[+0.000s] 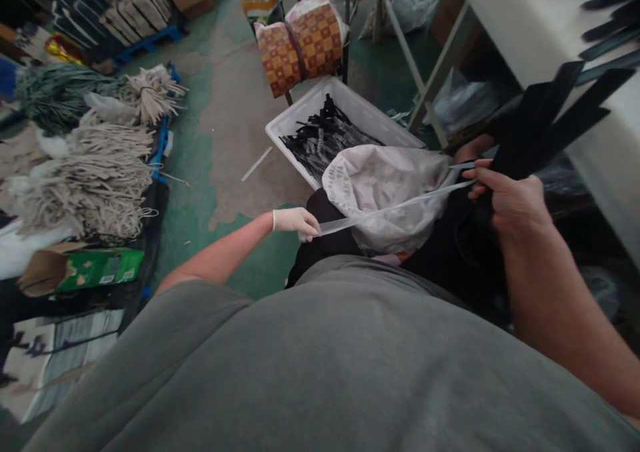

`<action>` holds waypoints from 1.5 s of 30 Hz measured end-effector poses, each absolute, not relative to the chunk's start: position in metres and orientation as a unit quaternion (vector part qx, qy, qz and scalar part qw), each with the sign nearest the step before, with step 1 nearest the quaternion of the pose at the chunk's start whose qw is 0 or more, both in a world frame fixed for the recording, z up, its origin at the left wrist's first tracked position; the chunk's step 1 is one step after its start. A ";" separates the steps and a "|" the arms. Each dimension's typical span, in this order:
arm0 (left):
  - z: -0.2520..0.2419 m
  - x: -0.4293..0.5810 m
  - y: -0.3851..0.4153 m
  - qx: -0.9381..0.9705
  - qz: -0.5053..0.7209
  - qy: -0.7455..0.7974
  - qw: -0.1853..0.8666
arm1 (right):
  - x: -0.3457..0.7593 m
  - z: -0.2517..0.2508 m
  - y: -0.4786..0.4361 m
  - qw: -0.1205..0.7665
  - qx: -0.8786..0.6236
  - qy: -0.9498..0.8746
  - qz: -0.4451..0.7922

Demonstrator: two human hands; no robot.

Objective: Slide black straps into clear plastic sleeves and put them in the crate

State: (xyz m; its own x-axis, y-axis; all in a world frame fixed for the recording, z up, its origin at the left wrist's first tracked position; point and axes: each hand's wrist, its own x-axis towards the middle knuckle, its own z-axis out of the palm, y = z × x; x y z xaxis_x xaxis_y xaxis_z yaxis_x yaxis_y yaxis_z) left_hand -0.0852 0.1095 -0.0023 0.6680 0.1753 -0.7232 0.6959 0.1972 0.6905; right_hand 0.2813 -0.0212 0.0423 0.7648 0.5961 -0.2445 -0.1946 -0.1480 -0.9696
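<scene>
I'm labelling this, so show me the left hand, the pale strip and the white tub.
Left hand (294, 221), head view: gloved back.
Pale strip (387, 210), head view: middle stretch.
White tub (361, 112), head view: inner wall.

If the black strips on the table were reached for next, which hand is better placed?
Probably the right hand: it is nearer the table and black strips. The left hand is farther off; both grip the pale strip.

Part of the pale strip (390, 209) is hidden inside the left hand (296, 223); the right hand (513, 195) covers more. The sack (393, 172) obscures the tub's (375, 117) near edge, its lettering (337, 181) unreadably blurred. Picture's edge crops the table (545, 22) and its blurred black strips (613, 29)
</scene>
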 end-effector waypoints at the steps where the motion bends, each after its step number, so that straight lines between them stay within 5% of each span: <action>1: -0.004 -0.090 0.113 0.605 -0.200 0.362 0.680 | 0.282 0.042 -0.021 0.638 -0.692 -0.143 0.305; 9: -0.003 -0.096 0.110 0.647 -0.344 0.364 0.575 | 0.285 0.027 -0.015 0.634 -0.700 -0.127 0.303; 12: 0.000 -0.092 0.115 0.600 -0.336 0.377 0.621 | 0.285 0.019 -0.016 0.623 -0.700 -0.139 0.322; 14: 0.005 -0.098 0.132 0.527 -0.189 0.432 0.707 | 0.282 0.016 -0.019 0.591 -0.713 -0.143 0.351; 16: 0.012 -0.113 0.161 0.437 0.091 0.493 0.747 | 0.278 0.013 -0.026 0.559 -0.723 -0.140 0.382; 19: 0.020 -0.139 0.207 0.234 0.511 0.497 0.661 | 0.272 0.010 -0.044 0.536 -0.701 -0.163 0.440; 21: 0.019 -0.145 0.221 0.147 0.613 0.483 0.607 | 0.267 0.008 -0.059 0.524 -0.672 -0.199 0.483; 24: 0.006 -0.120 0.194 0.065 0.598 0.507 0.618 | 0.258 0.011 -0.084 0.488 -0.646 -0.250 0.531; 30: -0.022 0.002 0.071 0.001 0.373 0.522 0.767 | 0.237 0.033 -0.115 0.385 -0.650 -0.329 0.567; 45: 0.006 0.042 0.032 0.024 0.289 0.489 0.823 | 0.215 0.033 -0.119 0.404 -0.722 -0.325 0.458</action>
